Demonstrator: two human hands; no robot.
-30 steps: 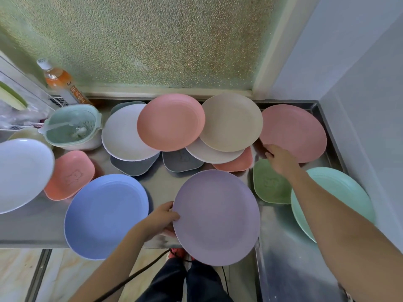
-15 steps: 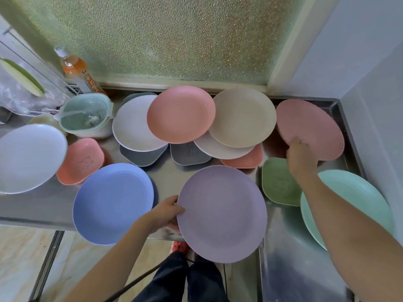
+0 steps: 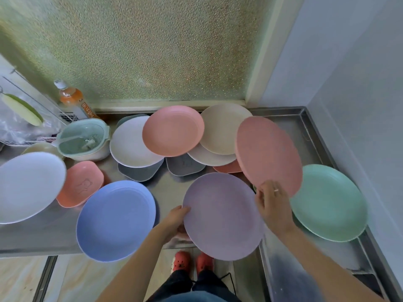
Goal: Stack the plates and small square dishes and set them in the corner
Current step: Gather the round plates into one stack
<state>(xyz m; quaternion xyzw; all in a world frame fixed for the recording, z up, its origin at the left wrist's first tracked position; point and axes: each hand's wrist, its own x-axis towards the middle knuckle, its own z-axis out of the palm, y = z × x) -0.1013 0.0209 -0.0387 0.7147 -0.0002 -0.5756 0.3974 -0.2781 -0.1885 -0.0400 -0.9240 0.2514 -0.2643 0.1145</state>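
My left hand (image 3: 177, 219) grips the left rim of a purple plate (image 3: 222, 216) that juts over the counter's front edge. My right hand (image 3: 272, 201) holds a pink plate (image 3: 268, 153) by its near rim, lifted and tilted above the counter. A mint green plate (image 3: 329, 203) lies at the right. Behind lie a salmon plate (image 3: 173, 130), a beige plate (image 3: 222, 127) and a white plate (image 3: 130, 144), overlapping. A blue plate (image 3: 115, 221) and a pale lavender plate (image 3: 26, 186) lie at the left. Small square dishes sit among them: coral (image 3: 79, 184) and grey (image 3: 139, 172), (image 3: 185, 166).
A steel counter (image 3: 305, 136) runs into a walled corner at the back right, below a frosted window. A mint colander bowl (image 3: 84, 140), an orange drink bottle (image 3: 73, 101) and a wire rack (image 3: 28, 118) stand at the back left. My red shoes show on the floor below.
My right hand has lifted the pink plate off the counter's back right and brought it up and toward the purple plate. My left hand stays on the purple plate's rim.
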